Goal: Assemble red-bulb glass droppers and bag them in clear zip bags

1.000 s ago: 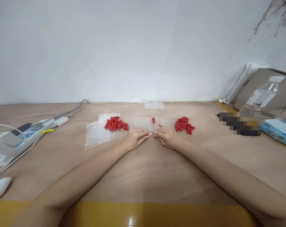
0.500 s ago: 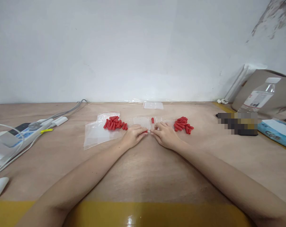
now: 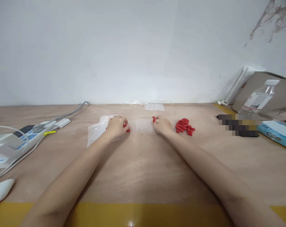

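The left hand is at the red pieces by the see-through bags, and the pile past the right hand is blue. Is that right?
Not quite: the pile past the right hand is red, as the head view shows. The left hand is at the red pieces by the see-through bags.

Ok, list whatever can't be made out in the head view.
Hidden or unclear, head view:
Left red pile: mostly behind the left grip.
Clear sticks: partly covered by the right grip.
Dark object: masked by pixel blocks.
Rounded white object: cut off by the left edge.
Bottle label: print too small to read.
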A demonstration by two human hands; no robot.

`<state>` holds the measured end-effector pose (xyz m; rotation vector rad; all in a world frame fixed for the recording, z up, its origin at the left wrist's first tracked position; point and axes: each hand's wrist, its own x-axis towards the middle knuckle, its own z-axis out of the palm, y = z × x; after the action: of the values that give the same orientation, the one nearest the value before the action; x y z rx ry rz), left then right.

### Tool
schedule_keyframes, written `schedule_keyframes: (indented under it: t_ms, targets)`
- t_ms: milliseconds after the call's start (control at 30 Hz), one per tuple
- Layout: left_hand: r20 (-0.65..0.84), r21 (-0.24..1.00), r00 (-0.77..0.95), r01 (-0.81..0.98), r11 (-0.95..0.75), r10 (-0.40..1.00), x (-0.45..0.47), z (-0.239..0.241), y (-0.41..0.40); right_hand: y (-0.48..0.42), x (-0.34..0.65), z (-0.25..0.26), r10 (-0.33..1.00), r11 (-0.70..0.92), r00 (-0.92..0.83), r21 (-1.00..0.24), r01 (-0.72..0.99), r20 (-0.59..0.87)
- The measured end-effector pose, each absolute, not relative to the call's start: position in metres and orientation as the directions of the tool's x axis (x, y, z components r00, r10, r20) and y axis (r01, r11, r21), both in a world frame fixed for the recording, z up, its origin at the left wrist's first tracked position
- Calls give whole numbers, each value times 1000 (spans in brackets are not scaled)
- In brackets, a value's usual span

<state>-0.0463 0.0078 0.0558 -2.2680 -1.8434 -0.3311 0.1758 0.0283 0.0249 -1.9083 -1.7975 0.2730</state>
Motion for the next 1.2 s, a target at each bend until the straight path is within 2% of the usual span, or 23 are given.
schedule_keyframes:
  t_ms: [167,333,467,667,833,1000,1100,1200]
  targets:
    - [256,-85,230,973,-215,939,-46,52,7,31,163,25,982,-71,135,-416,907,129]
    - [262,-86,264,964,-250,928,-48,50,8,30,172,29,983,8,72,-434,901,167]
    - [273,-88,279,960,-264,921,-48,49,8,31,196,33,970,-8,119,-464,886,212]
    - [331,-79,245,969,-232,911,-44,51,8,26,209,31,982,-32,106,-420,907,155]
    - [402,12,224,968,-249,888,-38,55,4,30,196,27,985,-58,112,-363,930,130]
    - [477,200,366,840,-505,799,-11,47,-13,37,193,25,984,-84,130,-324,942,122]
    - [426,235,475,764,-601,770,4,35,-24,32,197,29,980,-66,128,-354,933,155]
    - [389,258,508,740,-621,768,11,22,-30,21,204,31,956,83,56,-447,891,289]
